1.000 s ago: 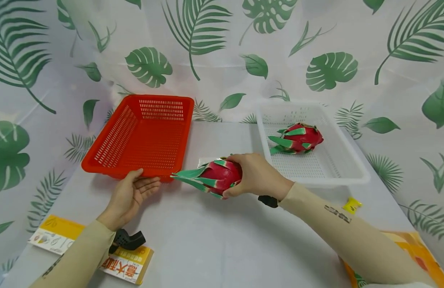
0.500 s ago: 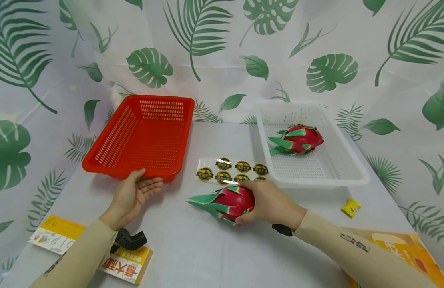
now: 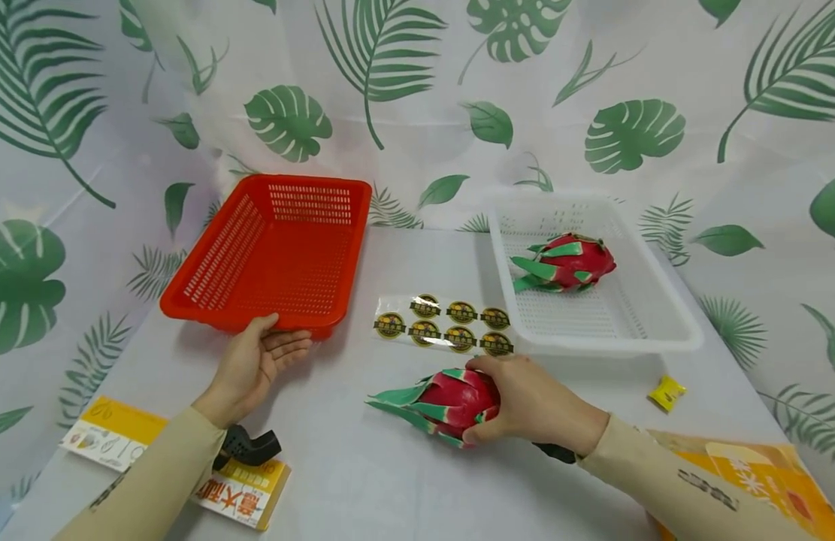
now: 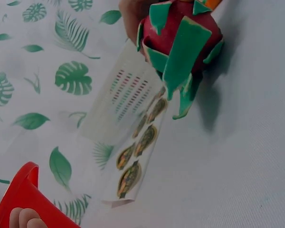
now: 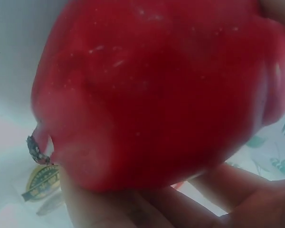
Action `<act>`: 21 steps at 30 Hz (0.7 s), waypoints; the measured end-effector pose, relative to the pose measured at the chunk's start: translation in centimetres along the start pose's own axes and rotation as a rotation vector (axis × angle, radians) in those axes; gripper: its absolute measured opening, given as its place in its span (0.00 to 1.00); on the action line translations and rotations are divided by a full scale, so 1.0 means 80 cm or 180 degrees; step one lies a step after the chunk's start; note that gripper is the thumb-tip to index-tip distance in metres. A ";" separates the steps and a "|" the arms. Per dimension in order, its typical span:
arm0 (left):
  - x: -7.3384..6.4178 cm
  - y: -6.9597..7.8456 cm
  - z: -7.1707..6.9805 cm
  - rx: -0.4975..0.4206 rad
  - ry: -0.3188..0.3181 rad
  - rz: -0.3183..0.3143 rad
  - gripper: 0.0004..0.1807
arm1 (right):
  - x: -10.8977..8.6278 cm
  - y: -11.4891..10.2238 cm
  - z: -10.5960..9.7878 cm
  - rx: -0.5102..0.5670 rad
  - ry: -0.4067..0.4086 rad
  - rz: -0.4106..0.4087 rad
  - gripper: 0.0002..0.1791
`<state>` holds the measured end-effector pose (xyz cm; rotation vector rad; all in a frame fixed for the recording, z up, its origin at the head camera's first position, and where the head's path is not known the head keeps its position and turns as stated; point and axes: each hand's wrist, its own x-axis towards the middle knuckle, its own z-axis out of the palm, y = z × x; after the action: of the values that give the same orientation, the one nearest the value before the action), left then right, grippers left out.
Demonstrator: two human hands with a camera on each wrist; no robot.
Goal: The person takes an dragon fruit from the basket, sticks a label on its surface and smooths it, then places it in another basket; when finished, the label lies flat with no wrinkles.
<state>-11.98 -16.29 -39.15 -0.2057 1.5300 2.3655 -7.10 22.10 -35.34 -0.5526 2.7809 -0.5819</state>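
Observation:
My right hand (image 3: 542, 402) grips a dragon fruit (image 3: 454, 406) from its right side, thumb in front and fingers behind. The fruit is red, and its green leaf tips point left; whether it touches the table cannot be told. Up close in the right wrist view, red skin (image 5: 152, 95) and a dark stem end fill most of the picture. My left hand (image 3: 251, 368) is at the front edge of a red basket (image 3: 264, 255), palm turned up, fingers loosely extended. A second dragon fruit (image 3: 569, 263) lies in a white basket (image 3: 609, 346).
A clear sheet of round black-and-gold stickers (image 3: 461, 338) lies between the baskets. A small yellow packet (image 3: 667, 392) sits right of centre. Yellow-and-white boxes (image 3: 237, 492) lie under the left forearm, and an orange package (image 3: 762, 473) is by the right forearm.
The right hand has brought the dragon fruit away from the red basket, toward me and to the right, uncovering the sticker sheet. The left hand has stayed by the red basket.

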 end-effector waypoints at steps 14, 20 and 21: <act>0.010 -0.023 0.040 0.1616 -0.0603 -0.0081 0.25 | -0.004 0.002 -0.005 0.0279 0.0193 0.0022 0.52; 0.028 -0.032 0.088 0.2983 -0.0623 0.0059 0.27 | -0.003 0.006 -0.010 0.0368 0.0275 0.0003 0.52; 0.033 -0.034 0.096 0.3157 -0.0611 0.0107 0.28 | -0.003 0.007 -0.011 0.0382 0.0292 -0.0002 0.51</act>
<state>-13.18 -7.84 -39.05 0.2692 2.3588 1.3323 -7.33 22.95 -34.77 -0.5132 2.8071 -0.7872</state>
